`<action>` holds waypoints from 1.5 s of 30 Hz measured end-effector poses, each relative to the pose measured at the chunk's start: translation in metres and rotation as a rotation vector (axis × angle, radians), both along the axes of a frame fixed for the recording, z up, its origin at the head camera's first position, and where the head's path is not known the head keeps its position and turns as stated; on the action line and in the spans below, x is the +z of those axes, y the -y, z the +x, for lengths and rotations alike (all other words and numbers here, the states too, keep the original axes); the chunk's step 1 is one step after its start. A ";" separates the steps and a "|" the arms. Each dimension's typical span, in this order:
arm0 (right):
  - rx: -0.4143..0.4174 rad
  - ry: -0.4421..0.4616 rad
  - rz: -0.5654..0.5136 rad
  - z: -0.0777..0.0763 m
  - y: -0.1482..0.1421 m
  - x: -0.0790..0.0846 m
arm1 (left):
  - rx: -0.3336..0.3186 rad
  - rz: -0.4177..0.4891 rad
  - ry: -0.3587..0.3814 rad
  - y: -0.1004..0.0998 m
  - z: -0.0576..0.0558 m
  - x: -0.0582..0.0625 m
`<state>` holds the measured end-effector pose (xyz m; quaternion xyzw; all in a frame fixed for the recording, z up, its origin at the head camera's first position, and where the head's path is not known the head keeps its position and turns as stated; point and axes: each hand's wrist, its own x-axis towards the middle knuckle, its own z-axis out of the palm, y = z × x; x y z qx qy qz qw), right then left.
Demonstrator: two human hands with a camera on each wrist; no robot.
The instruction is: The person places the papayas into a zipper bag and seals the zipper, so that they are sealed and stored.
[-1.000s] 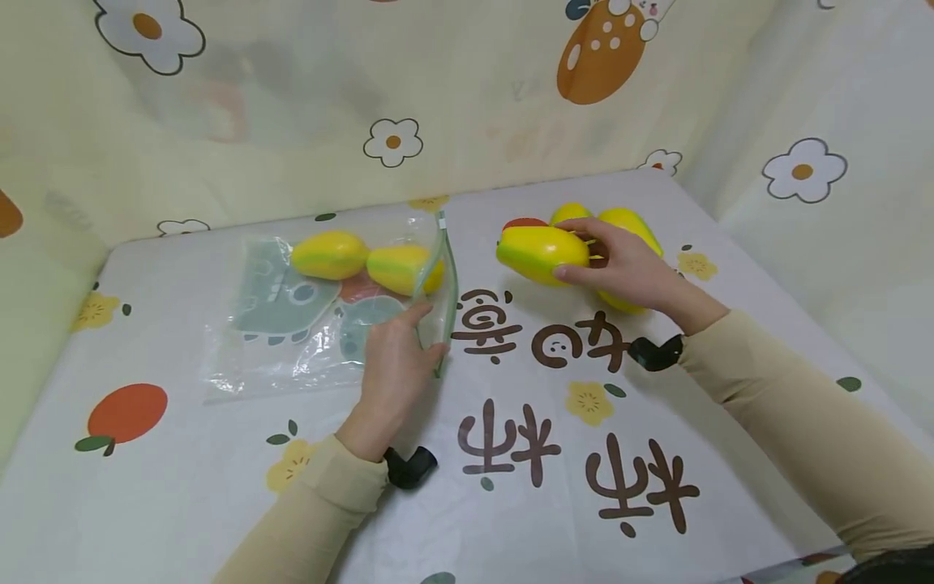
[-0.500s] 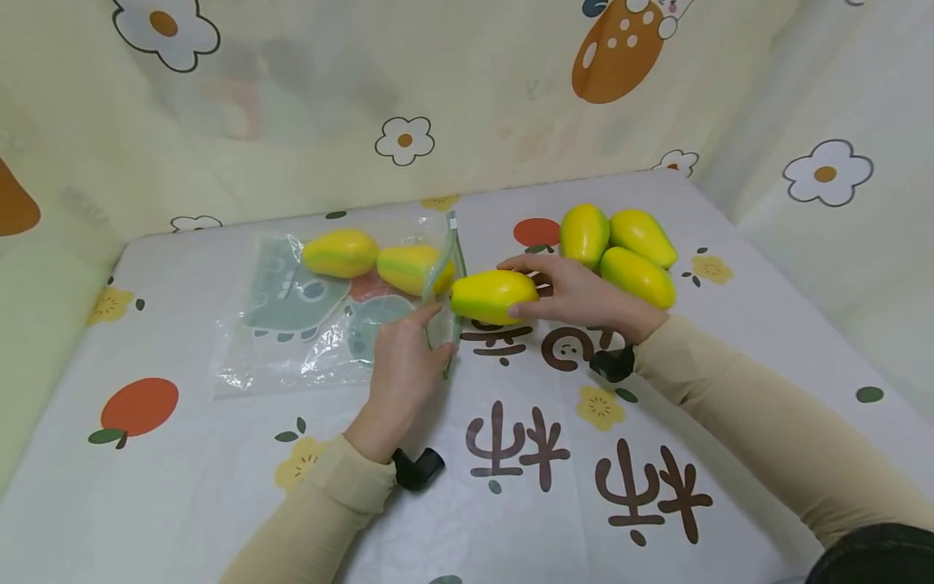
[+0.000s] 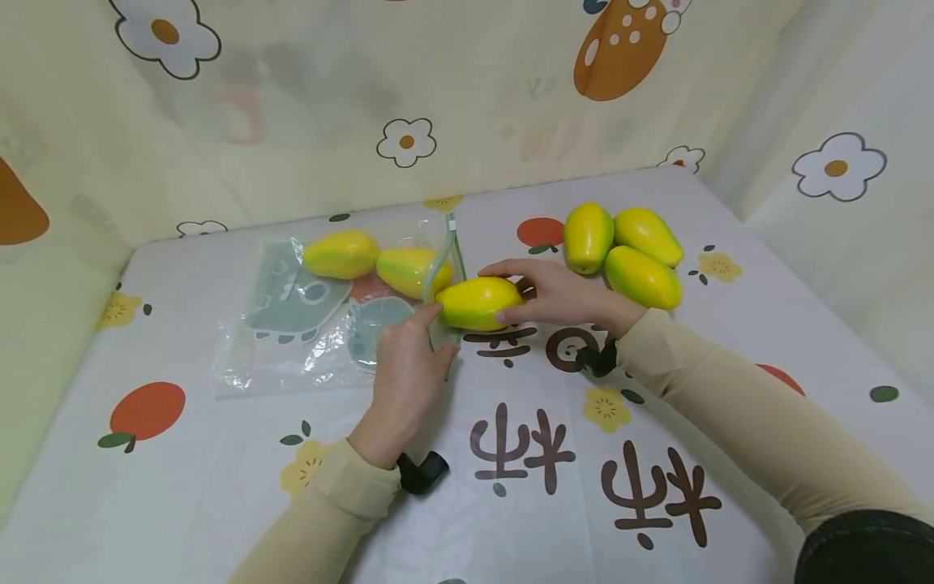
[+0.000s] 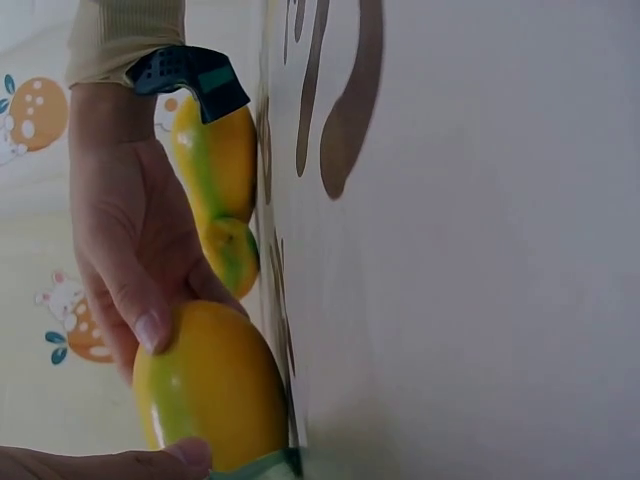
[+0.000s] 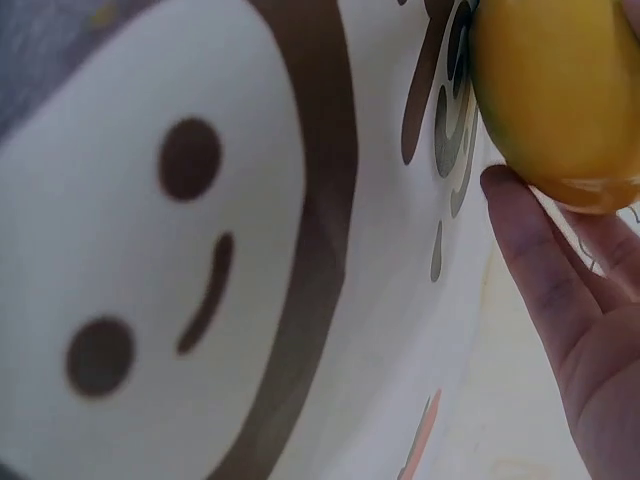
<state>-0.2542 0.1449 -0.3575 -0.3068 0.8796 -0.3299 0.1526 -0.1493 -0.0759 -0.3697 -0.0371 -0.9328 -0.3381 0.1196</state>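
Observation:
My right hand (image 3: 565, 294) grips a glossy yellow-green papaya (image 3: 477, 304) by its right end, with the thumb on the near side and fingers on the far side. The papaya's left end is at the mouth of a clear zip bag (image 3: 306, 369) printed with a green dinosaur. At the bag's green-edged opening, my left hand (image 3: 409, 365) pinches the edge, its thumb and a finger close to the papaya. Two more papayas (image 3: 340, 254) lie inside the bag. In the left wrist view, the held papaya (image 4: 215, 390) hides part of the right hand's fingers.
Three loose papayas (image 3: 642, 277) sit together at the back right of the table. A patterned cloth (image 3: 511, 535) with fruit, flowers and brown lettering covers the table. Patterned curtains (image 3: 306, 146) hang behind and at the sides.
My right hand has carried the papaya left and toward me, from beside the loose fruit to the bag's mouth. The left hand has stayed at the bag's edge.

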 end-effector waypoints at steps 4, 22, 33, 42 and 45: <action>0.018 -0.002 0.010 0.001 0.004 0.001 | 0.003 0.006 0.023 0.000 0.000 0.000; -0.024 -0.085 0.046 0.001 0.016 0.003 | 0.020 -0.016 0.015 0.004 0.000 0.002; -0.055 -0.082 0.060 0.001 0.009 0.004 | 0.019 -0.113 0.043 0.004 0.002 -0.002; 0.006 -0.070 0.023 0.002 0.017 -0.001 | 0.018 -0.123 0.029 0.004 0.003 -0.004; 0.027 -0.037 0.000 0.003 0.020 -0.002 | 0.028 -0.115 0.012 0.003 0.004 -0.004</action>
